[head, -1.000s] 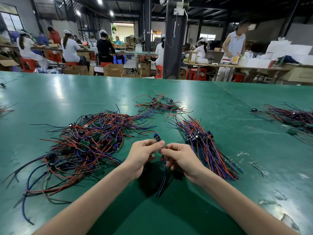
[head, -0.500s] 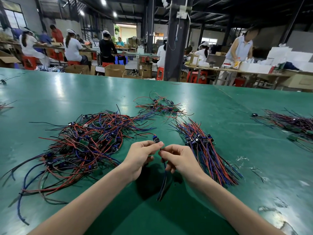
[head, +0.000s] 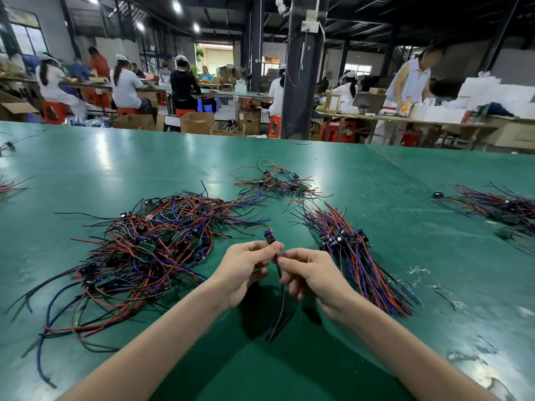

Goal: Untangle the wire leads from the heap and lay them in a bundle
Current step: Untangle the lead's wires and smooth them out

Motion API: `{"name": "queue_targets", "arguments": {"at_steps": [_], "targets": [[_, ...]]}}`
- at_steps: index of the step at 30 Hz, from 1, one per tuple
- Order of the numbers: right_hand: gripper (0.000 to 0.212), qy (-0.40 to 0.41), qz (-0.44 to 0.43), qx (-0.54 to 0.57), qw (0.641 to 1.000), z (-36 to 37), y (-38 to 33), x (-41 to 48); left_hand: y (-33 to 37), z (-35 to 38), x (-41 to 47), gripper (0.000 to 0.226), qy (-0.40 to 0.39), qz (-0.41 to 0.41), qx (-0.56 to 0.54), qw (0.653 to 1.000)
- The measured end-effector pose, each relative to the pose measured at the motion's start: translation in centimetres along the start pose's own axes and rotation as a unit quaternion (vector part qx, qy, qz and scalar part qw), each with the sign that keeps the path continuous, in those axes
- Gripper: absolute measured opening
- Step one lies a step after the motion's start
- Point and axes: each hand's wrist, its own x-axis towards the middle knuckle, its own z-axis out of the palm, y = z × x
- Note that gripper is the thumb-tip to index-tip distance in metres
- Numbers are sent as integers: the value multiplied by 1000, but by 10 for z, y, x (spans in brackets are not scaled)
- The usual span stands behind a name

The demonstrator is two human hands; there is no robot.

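I'm pinching one thin red, blue and black wire lead between left hand and right hand, midway between the tangled red-and-blue wire heap and the combed bundle. Its upper strand seems to be running heapward, so pulling is risking dragging others.

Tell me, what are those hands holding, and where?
One wire lead: the left hand pinches it by its small module end, the right hand pinches the wires just below.

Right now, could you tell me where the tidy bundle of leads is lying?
In the head view, the bundle lies on the green table just right of the right hand; the heap sits left.
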Motion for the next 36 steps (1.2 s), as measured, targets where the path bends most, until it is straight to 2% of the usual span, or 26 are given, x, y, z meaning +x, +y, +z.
{"name": "queue_targets", "arguments": {"at_steps": [6,9,11,15,22,36], "targets": [[2,-20,54,80,995,-3,-1,3,4,-2,0,10,-42,-33,-37,998],[1,-23,47,90,995,-3,-1,2,3,-1,0,8,-44,-25,-42,998],[6,-9,18,59,998,-2,-2,1,1,-1,0,10,-22,1,-9,1000],[8,6,-47,-77,996,1,-2,0,-5,1,-1,14,17,80,61,995],[14,-16,-17,-95,995,1,-4,-2,-7,-1,1,12,40,191,137,971],[16,-84,51,-41,994,12,3,-7,6,-17,14,17,104,188,180,960]]}}
